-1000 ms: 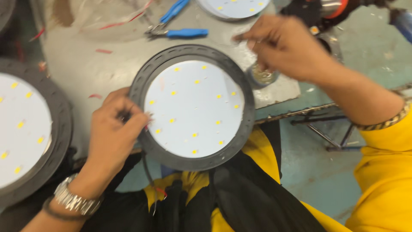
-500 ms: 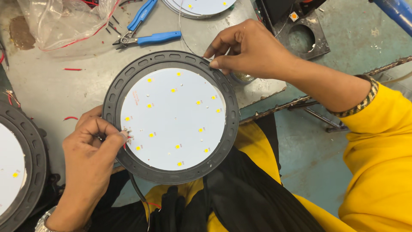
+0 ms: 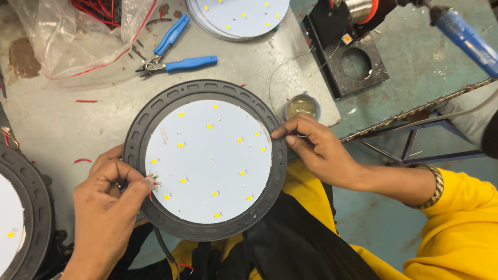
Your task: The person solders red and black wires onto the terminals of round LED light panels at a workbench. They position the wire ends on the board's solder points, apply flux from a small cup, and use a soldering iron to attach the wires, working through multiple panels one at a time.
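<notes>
A round lamp unit, a dark grey ribbed plastic ring (image 3: 205,231) framing a white circular board dotted with small yellow diodes (image 3: 207,161), lies on the grey worktop (image 3: 62,129) at its near edge, partly overhanging the person's lap. The left hand (image 3: 106,207) sits at the ring's lower left, fingers drawn together with thumb and forefinger pinched on thin red wire ends (image 3: 154,182) right at the board's rim. The right hand (image 3: 321,153) rests on the ring's right side, fingers loosely curled, fingertips pressed to the edge where board meets ring; a patterned bangle (image 3: 436,186) circles that wrist above a yellow sleeve (image 3: 461,228). Just beyond the right hand stands a small round tin of brownish paste (image 3: 302,107). Farther up the worktop lie blue-handled pliers (image 3: 174,57), a clear plastic bag holding red wires (image 3: 78,36), and a stack of white round boards (image 3: 238,15). A second, similar lamp unit (image 3: 23,212) lies at the left border, well apart from the first.
</notes>
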### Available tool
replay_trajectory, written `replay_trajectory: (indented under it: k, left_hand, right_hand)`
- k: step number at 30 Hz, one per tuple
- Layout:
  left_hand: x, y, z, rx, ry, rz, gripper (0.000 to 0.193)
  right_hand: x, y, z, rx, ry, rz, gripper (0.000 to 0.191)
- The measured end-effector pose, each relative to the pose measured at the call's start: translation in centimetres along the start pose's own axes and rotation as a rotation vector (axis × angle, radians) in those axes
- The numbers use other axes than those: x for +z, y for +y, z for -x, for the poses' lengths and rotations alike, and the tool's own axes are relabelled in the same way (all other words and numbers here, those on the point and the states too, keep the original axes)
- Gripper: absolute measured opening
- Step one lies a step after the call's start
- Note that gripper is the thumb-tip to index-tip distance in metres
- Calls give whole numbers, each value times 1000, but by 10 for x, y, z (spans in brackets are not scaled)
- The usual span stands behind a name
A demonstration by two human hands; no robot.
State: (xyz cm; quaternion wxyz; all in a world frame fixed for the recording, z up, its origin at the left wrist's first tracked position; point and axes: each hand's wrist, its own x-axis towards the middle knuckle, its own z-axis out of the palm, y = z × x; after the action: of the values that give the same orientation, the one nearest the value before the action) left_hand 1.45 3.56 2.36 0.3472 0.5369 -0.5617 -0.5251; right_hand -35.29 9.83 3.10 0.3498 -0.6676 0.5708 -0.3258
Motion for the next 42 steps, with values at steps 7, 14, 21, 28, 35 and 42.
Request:
replay_trajectory:
  k: [7, 14, 21, 28, 35, 42]
  left_hand:
    - [2, 0, 2, -18, 25, -7, 7]
    - [-1, -5, 2, 2, 30, -53, 8]
    - [-1, -10, 3, 51, 25, 25, 6]
    - [0, -19, 0, 103, 85, -117, 9]
    - [-2, -29, 5, 81, 87, -65, 10]
    - [-2, -18, 5, 118, 69, -231, 11]
  right_hand:
    - [-29, 2, -57, -159, 112, 133, 19]
    - [-39, 6, -62, -21, 13, 243, 54]
    - [-56, 25, -95, -160, 156, -245, 21]
    - [-92, 17, -47, -252, -12, -1836, 57]
    - [-63, 43, -33, -219, -19, -2106, 57]
    - [-60, 47, -31, -179, 23, -2063, 54]
